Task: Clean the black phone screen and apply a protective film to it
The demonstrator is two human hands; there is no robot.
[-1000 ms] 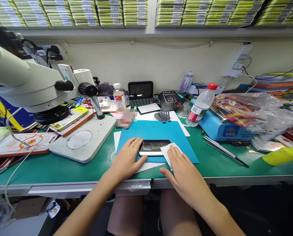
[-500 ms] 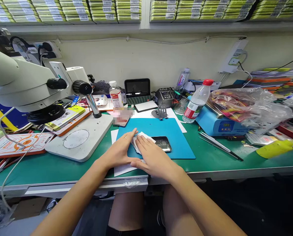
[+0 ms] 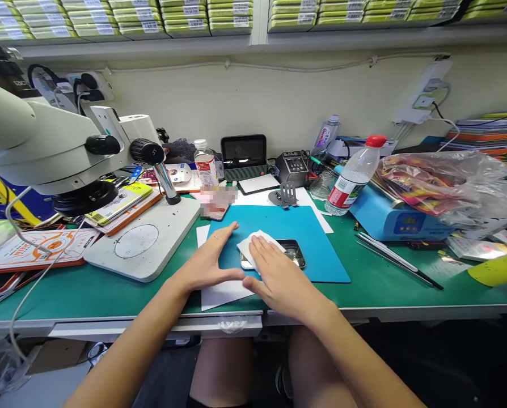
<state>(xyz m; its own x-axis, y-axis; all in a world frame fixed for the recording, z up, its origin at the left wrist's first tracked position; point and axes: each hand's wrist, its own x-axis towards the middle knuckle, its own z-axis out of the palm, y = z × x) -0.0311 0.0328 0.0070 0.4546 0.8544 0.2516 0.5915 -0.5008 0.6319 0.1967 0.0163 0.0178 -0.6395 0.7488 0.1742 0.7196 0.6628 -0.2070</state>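
Note:
A dark smartphone (image 3: 295, 253) with a silvery rim lies on the blue mat (image 3: 321, 266). Over its middle, a folded white tissue (image 3: 245, 247) is pressed down beneath the fingers of my right hand (image 3: 274, 272), which are close together and extended. The tissue covers part of the phone, whose two ends show on either side. My left hand (image 3: 208, 258) is beside the phone's left end, thumb and fingers spread apart with nothing between them. A gap separates it from the tissue.
A microscope (image 3: 32, 141) on a pale base (image 3: 172, 226) stands left. To the right are a red-capped bottle (image 3: 351, 181), tweezers (image 3: 393, 258) and a blue device (image 3: 393, 221) under plastic bags. A phone-like tablet (image 3: 244, 152) stands at the back.
My right hand and the tissue have moved right along the phone, away from my left hand, uncovering the phone's left end. The whole view has also shifted slightly.

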